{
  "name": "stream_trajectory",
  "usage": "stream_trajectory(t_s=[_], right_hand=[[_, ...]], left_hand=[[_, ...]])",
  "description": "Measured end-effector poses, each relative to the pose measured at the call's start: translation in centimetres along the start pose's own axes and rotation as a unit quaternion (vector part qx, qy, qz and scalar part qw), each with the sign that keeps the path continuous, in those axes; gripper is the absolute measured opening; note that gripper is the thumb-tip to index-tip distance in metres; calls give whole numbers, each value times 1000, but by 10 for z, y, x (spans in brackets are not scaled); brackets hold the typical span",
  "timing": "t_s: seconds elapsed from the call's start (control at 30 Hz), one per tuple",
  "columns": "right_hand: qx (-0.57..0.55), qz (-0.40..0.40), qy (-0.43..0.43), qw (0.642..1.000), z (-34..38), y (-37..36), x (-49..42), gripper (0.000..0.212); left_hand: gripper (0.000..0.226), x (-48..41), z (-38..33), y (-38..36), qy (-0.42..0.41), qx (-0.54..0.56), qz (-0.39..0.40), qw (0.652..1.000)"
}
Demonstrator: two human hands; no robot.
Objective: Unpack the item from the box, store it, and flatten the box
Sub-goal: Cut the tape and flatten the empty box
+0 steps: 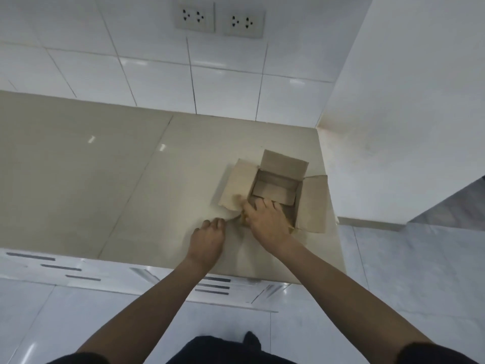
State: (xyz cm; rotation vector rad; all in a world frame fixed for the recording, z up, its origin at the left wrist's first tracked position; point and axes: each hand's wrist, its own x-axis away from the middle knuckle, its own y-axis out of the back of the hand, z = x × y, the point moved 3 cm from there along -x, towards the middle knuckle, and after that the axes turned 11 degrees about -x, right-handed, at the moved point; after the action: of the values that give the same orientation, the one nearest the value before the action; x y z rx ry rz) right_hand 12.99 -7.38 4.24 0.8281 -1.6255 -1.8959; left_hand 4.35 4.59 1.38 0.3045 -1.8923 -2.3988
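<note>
Cardboard box [275, 190] sat open near the counter's [105, 179] right edge, apparently empty. My right hand [265, 219] lay on its near flap, fingers spread; my left hand [207, 239] hovered beside, fingers loosely curled, holding nothing. Flattening would go best pressing opposite corners together.

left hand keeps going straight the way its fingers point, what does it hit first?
Most likely the cardboard box: the left hand points up and slightly right, at the box's near-left corner and left flap. The fingertips look just short of it, over the bare countertop. Motion blur there makes depth uncertain.
</note>
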Motion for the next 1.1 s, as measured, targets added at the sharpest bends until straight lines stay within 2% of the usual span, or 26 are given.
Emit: stream_trajectory(t_s=[0.07,0.17,0.23,0.27,0.33,0.37,0.4,0.43,0.5,0.57,0.63,0.67,0.7,0.73,0.77,0.8,0.83,0.87,0.93,0.97,1.0,1.03,1.1], right_hand=[[11,20,47,999,2,3,-2,70],[15,61,66,996,7,10,-5,44],[-21,69,41,997,6,19,-6,41],[-51,52,20,997,4,27,-7,43],[-153,-31,-27,987,-3,49,-10,41],[-246,-88,-60,963,-9,62,-12,42],[-360,-148,-97,916,-15,74,-12,44],[-472,-207,-130,847,-21,85,-11,43],[-625,-291,-192,699,-33,95,-6,39],[-732,-314,-252,550,-41,84,3,36],[-804,-302,-307,410,-40,63,16,33],[-822,-294,-333,356,-38,50,24,33],[-832,-282,-356,317,-35,38,33,35],[-836,-267,-378,295,-30,26,41,37],[-833,-251,-399,291,-26,14,48,37],[-820,-234,-422,308,-23,4,54,37],[-796,-214,-447,347,-22,-5,59,37],[-752,-192,-473,417,-23,-12,65,36],[-598,-158,-492,613,-31,-17,75,30],[-514,-147,-477,698,-36,-15,77,29],[-449,-141,-453,757,-40,-13,78,32],[-410,-137,-425,795,-45,-12,79,40],[-387,-108,-379,833,-51,-13,78,64]], left_hand=[[37,1,6,1,-2,25,-2,1000],[34,5,8,-3,-17,66,29,997],[37,4,11,-5,-7,125,40,991],[41,2,15,-8,8,157,48,986],[47,-5,24,-10,29,229,68,971],[48,-8,28,-10,35,261,73,962],[48,-12,32,-9,39,286,71,955],[47,-14,36,-8,49,317,63,945],[46,-21,44,-3,83,404,38,910],[47,-31,49,4,117,465,-4,878],[50,-41,50,13,110,485,-42,867],[54,-44,48,19,90,485,-54,868],[57,-47,46,24,63,480,-60,873],[60,-48,43,28,33,472,-58,879],[62,-47,39,30,5,459,-51,887],[63,-47,37,31,-21,443,-44,895],[64,-47,35,30,-40,427,-40,903],[65,-46,35,29,-51,412,-40,909],[63,-46,38,25,-65,376,-44,923],[61,-46,40,23,-78,354,-41,931],[59,-46,42,22,-99,330,-34,938],[57,-46,43,21,-122,311,-23,942],[55,-44,46,22,-157,286,-2,945]])
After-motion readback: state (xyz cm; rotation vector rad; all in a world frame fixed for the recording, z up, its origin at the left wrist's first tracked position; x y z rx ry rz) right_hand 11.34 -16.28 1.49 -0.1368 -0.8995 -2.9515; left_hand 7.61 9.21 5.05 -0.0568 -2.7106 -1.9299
